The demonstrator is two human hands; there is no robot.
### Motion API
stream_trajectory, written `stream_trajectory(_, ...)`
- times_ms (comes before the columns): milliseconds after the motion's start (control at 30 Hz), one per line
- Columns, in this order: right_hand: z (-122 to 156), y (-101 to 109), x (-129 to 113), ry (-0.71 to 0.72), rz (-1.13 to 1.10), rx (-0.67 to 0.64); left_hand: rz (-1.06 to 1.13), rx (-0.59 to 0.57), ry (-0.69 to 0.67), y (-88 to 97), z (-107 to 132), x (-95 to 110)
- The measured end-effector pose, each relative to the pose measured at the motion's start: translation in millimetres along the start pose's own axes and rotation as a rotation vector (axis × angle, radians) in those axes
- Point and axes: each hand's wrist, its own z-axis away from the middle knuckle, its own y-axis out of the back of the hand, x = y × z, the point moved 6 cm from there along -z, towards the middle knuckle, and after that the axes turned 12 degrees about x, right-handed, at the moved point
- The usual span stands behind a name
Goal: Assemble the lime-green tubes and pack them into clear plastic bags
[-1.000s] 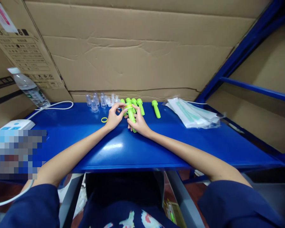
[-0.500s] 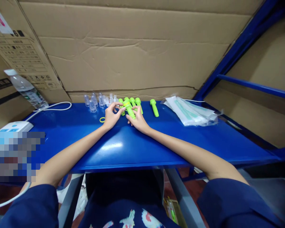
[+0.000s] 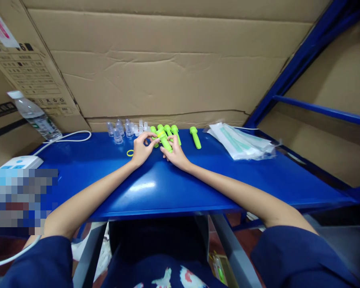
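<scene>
Gripped by the right hand (image 3: 178,155), the green handle (image 3: 166,144) slants leftward (left hand (image 3: 142,150) pinching its yellow ring (image 3: 161,135)).

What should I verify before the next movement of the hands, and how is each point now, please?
1. Right hand holding the green piece: ok.
2. Left hand at the yellow band near its head: ok.
3. Band seated evenly all around: cannot tell, fingers partly cover it.
4. Loose yellow ring on the table, beside the left hand: ok.
5. Other green pieces all grouped together: not ok, one lies apart to the right.
</scene>
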Motion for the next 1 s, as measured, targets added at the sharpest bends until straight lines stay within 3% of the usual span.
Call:
stream_trajectory(167, -1.2, -2.6, -0.8, -0.011, -0.036, -0.012, 0.025, -0.033, -0.025, -2.6, -2.9, 4.1)
stream_trajectory(400, -6.4, 5.8, -4.0, -0.016, 0.001, 0.098, 0.043, 0.003, -0.012, -4.2, -1.6, 2.6)
stream_trajectory(700, -0.4, -6.6, -10.3, -0.076, -0.101, -0.133, 0.021, 0.030, -0.061, 2.1, -6.5, 0.5)
stream_trajectory(1000, 0.6, -7.5, -7.7, -0.066, -0.102, -0.144, 0.013, 0.040, -0.134, 4.0, -7.2, 2.9)
